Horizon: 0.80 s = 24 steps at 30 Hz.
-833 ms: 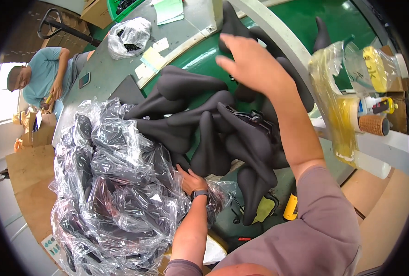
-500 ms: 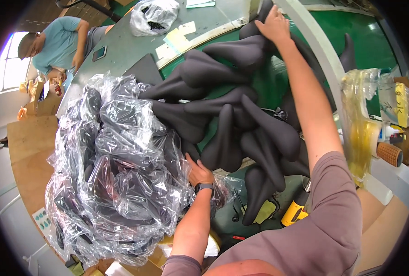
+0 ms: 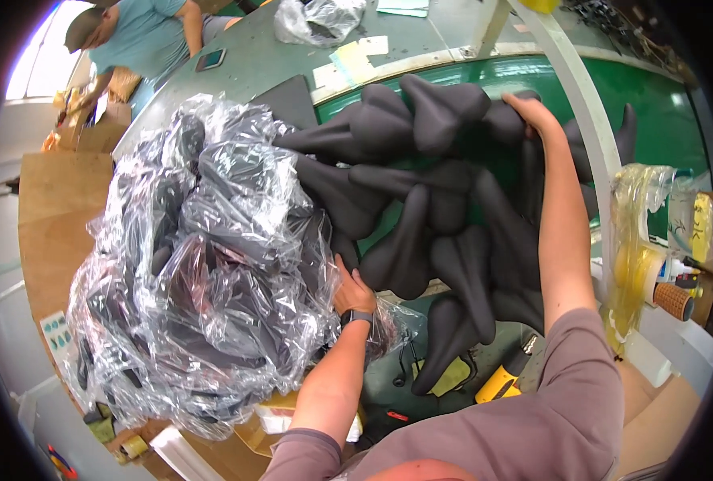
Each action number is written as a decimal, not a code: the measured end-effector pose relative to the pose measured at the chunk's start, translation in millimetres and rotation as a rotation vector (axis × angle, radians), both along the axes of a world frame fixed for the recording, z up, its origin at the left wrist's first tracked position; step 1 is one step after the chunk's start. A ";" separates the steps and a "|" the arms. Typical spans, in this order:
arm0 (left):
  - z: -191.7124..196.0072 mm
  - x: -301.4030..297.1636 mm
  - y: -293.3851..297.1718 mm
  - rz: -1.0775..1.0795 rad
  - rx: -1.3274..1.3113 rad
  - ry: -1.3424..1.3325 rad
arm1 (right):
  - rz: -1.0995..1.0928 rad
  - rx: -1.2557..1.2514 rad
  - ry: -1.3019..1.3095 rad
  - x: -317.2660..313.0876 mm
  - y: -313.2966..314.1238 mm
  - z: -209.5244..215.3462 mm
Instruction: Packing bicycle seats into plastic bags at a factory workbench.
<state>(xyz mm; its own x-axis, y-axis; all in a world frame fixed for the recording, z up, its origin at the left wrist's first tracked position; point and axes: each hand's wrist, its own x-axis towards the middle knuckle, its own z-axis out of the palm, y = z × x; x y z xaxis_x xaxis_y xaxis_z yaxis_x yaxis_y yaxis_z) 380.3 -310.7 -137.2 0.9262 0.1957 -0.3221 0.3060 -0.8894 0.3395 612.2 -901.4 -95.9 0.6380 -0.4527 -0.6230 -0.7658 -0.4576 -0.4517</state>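
Dark grey bicycle saddles (image 3: 469,272) lie in a loose heap across the green surface, noses pointing different ways. At the far right of the heap, my right hand (image 3: 535,114) grips the edge of one saddle (image 3: 502,122), thumb and fingers on either side of it. A large clear plastic bag (image 3: 236,200), bulging with more dark saddles, fills the left. My left hand (image 3: 355,290), wearing a dark watch, rests against the bag's right side, fingers stretched out. Part of that hand's contact is hidden by the crinkled plastic.
A white metal bar (image 3: 581,88) crosses at the right, near a roll of yellowish film (image 3: 625,240). A yellow heat gun (image 3: 502,378) lies near my body. Papers (image 3: 352,62), a phone (image 3: 210,59) and another plastic bag (image 3: 318,20) sit behind. Another person (image 3: 144,40) is at the far left.
My right hand has come down and nearer from the far edge, and the saddles at the back of the heap have shifted. My left hand stays at the bag. The whole view has tilted.
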 end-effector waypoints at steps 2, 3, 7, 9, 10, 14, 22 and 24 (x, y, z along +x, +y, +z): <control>0.2 5.2 -6.8 -0.037 -0.009 -0.039 | 0.320 -0.383 -0.200 -50.6 -11.6 -20.1; -1.0 4.2 -0.7 -0.058 0.010 -0.051 | 0.330 -0.335 0.003 -51.2 12.4 1.4; -1.2 -0.3 1.7 -0.076 0.055 -0.121 | 0.394 -0.610 -0.249 -95.6 118.0 151.8; 7.2 -0.3 2.2 -0.068 0.004 -0.101 | 0.460 -0.606 -0.617 -72.7 186.5 183.3; 6.7 -1.6 1.7 -0.069 0.004 -0.096 | 0.501 -0.596 -0.858 -50.6 215.2 193.1; 3.0 -0.2 2.3 -0.089 0.016 -0.149 | 0.891 -0.260 -0.774 45.7 328.6 148.9; 4.0 4.4 2.5 -0.078 -0.022 -0.081 | 0.933 0.106 -0.660 53.8 430.9 68.7; 15.8 8.5 -4.7 -0.054 -0.079 0.000 | 0.821 -0.047 -0.705 29.3 443.7 49.8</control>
